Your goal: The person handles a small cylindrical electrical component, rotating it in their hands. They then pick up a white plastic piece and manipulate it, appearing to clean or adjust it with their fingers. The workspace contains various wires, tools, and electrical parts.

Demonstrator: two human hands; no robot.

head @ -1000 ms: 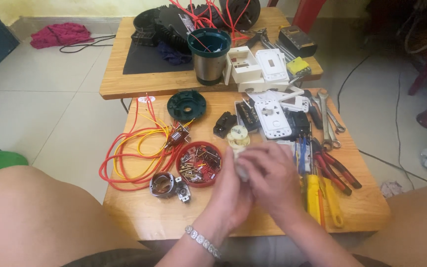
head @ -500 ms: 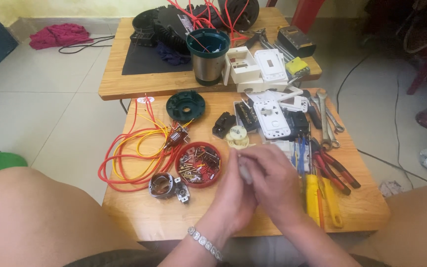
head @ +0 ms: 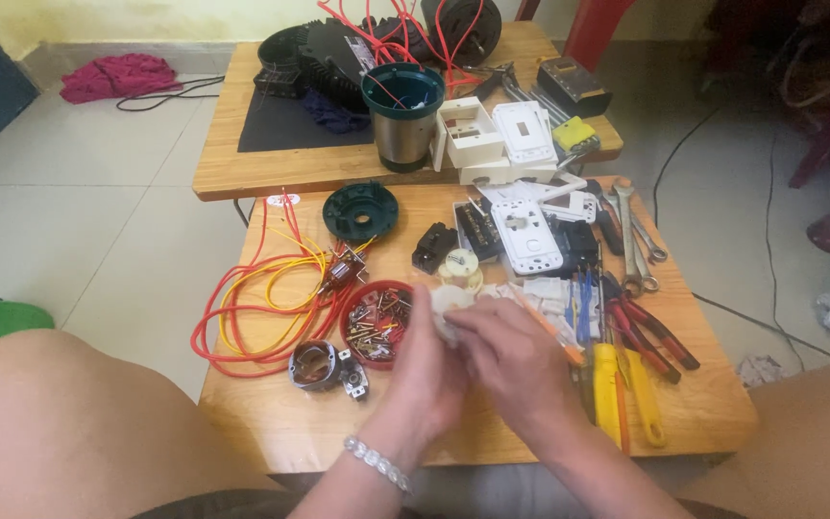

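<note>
1. We hold a small white plastic part (head: 446,309) between both hands, low over the near middle of the wooden table (head: 703,423).
2. Our left hand (head: 425,370) is curled around the part from the left and near side; a bead bracelet (head: 377,463) sits on that wrist.
3. Our right hand (head: 511,360) comes in from the right, its fingers (head: 477,322) pressed to the same part. The two hands are together and clamped on it.
4. The part sticks out on the far side of the hands, just above the fingertips. We cannot tell its long axis, since most of it is covered. The left hand wraps more of it, so it counts as the nearer one.
5. Just left of the hands lies a red dish (head: 377,312) of screws, touching the loops of red and yellow wire (head: 252,317). A round metal motor piece (head: 317,365) sits near the dish on the near side.
6. Just beyond the part lies a cream round piece (head: 460,269), and to the right the pliers (head: 650,327) and a yellow screwdriver (head: 641,394).
7. Against the picture of a second ago, the hands and part have hardly shifted; the table things lie as they did.
</note>
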